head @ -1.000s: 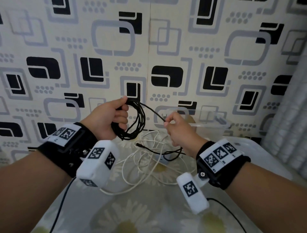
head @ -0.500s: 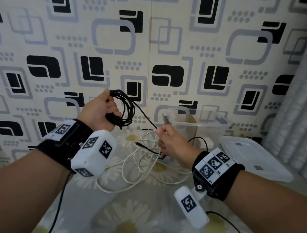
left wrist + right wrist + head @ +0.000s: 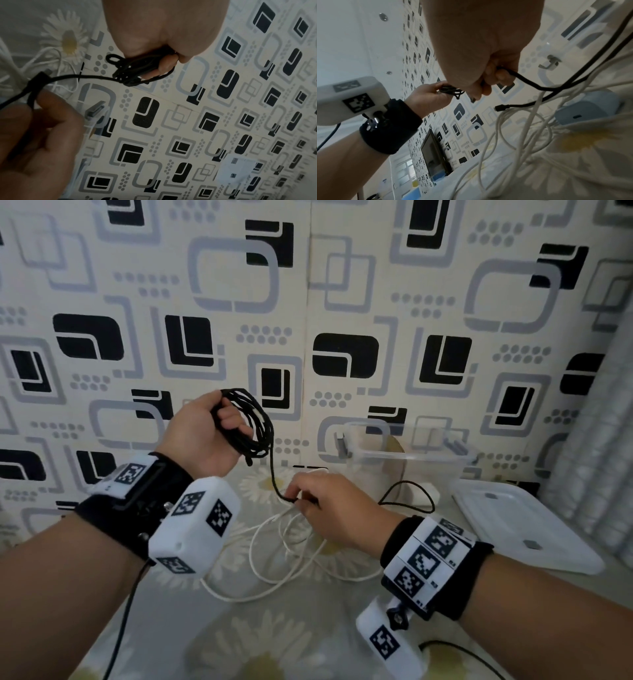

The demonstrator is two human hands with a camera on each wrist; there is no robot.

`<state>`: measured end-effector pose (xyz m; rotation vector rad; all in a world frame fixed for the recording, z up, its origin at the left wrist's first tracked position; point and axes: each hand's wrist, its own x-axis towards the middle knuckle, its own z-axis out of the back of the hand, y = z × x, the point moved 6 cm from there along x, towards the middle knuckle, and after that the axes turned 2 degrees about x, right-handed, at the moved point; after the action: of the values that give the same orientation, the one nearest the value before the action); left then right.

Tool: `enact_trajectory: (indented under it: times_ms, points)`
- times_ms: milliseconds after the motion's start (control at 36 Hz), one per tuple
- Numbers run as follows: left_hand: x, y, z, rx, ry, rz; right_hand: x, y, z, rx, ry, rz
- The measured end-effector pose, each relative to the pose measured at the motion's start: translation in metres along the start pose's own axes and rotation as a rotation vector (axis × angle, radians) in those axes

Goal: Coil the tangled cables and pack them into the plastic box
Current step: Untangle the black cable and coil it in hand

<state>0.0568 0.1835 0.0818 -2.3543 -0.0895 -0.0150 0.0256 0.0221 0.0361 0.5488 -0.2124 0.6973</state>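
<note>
My left hand (image 3: pixel 209 433) is raised and grips a coil of black cable (image 3: pixel 253 422), its fingers curled through the loops (image 3: pixel 130 71). A loose black strand (image 3: pixel 274 477) drops from the coil to my right hand (image 3: pixel 325 508), which pinches it low over the table (image 3: pixel 522 79). The strand's black plug (image 3: pixel 500 107) hangs free past the right hand. A tangle of white cable (image 3: pixel 291 542) lies on the table under the right hand. The clear plastic box (image 3: pixel 404 460) stands open behind it, against the wall.
The box's white lid (image 3: pixel 520 529) lies flat on the table at the right. A white charger block (image 3: pixel 587 108) sits among the white cables. A flowered cloth (image 3: pixel 260 645) covers the table. Patterned wall close behind; curtain (image 3: pixel 596 440) at far right.
My left hand stays raised after lifting the black coil a second ago. My right hand has dropped toward the table, sliding down along the loose strand, which now hangs nearly straight down.
</note>
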Motion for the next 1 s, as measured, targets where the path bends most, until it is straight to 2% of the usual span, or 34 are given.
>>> enact_trajectory:
  times_ms: [83, 250, 472, 556, 694, 750, 833, 1000]
  points:
    - [-0.002, 0.006, -0.002, 0.073, 0.027, -0.017, 0.001, 0.009, 0.000, 0.019, 0.033, 0.088]
    - [-0.009, 0.017, -0.009, 0.250, 0.154, -0.027, 0.001, 0.014, 0.008, 0.079, 0.045, 0.092]
    - [-0.023, 0.036, -0.019, 0.445, 0.266, -0.015, 0.005, 0.016, 0.019, 0.146, -0.123, 0.142]
    - [-0.029, 0.043, -0.024, 0.532, 0.299, -0.018, 0.005, 0.014, 0.024, 0.223, -0.211, 0.119]
    - [-0.040, 0.049, -0.029, 0.838, 0.366, -0.041, 0.003, 0.016, 0.029, 0.267, -0.256, 0.142]
    - [-0.041, 0.050, -0.029, 1.021, 0.383, -0.078, 0.003, 0.018, 0.027, 0.275, -0.230, 0.160]
    - [-0.044, 0.045, -0.034, 1.201, 0.379, -0.242, 0.004, 0.015, 0.027, 0.303, -0.173, 0.128]
    - [-0.049, 0.053, -0.043, 1.248, 0.505, -0.271, 0.006, 0.017, 0.033, 0.281, -0.216, 0.137]
